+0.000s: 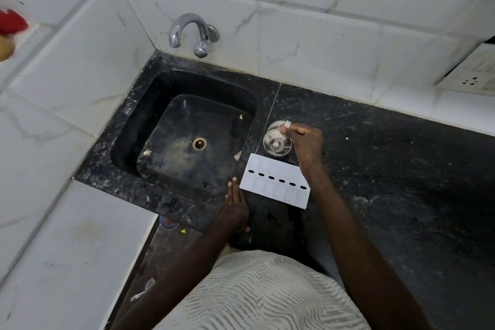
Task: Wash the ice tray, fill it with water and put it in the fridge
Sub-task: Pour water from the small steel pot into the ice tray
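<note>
Head view: right hand (305,139) pinches small white piece (287,124) (left hand (237,206) flat).

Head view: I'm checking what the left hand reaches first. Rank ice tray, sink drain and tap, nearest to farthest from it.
1. Ice tray, just right of the left hand, on the counter.
2. Sink drain, ahead and left, in the basin.
3. Tap, farthest, on the wall.
</note>
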Available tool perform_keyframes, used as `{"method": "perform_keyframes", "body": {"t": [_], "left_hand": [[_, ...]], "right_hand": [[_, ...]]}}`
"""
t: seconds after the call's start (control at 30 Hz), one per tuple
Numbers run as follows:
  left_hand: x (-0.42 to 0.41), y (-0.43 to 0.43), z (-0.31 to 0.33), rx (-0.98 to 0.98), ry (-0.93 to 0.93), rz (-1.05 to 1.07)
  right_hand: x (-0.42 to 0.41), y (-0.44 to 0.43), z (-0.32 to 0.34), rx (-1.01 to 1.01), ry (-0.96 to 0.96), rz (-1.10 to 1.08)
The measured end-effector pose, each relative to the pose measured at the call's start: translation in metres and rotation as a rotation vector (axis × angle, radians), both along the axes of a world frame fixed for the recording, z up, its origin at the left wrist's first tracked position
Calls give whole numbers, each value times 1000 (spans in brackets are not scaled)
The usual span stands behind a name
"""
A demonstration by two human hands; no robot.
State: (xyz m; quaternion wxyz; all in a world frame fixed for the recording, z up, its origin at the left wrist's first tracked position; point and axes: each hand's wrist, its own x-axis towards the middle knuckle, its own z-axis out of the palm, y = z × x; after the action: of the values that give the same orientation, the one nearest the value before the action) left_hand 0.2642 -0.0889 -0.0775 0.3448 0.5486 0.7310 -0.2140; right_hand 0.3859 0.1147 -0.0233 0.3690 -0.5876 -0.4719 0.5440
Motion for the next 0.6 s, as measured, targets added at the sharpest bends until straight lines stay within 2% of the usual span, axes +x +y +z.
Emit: {"method": "perform_keyframes", "body": {"t": [0.6], "left_hand": [[0,1,2,-5,1,17]], "right_hand": [[-8,-3,-1,119,2,75]]}}
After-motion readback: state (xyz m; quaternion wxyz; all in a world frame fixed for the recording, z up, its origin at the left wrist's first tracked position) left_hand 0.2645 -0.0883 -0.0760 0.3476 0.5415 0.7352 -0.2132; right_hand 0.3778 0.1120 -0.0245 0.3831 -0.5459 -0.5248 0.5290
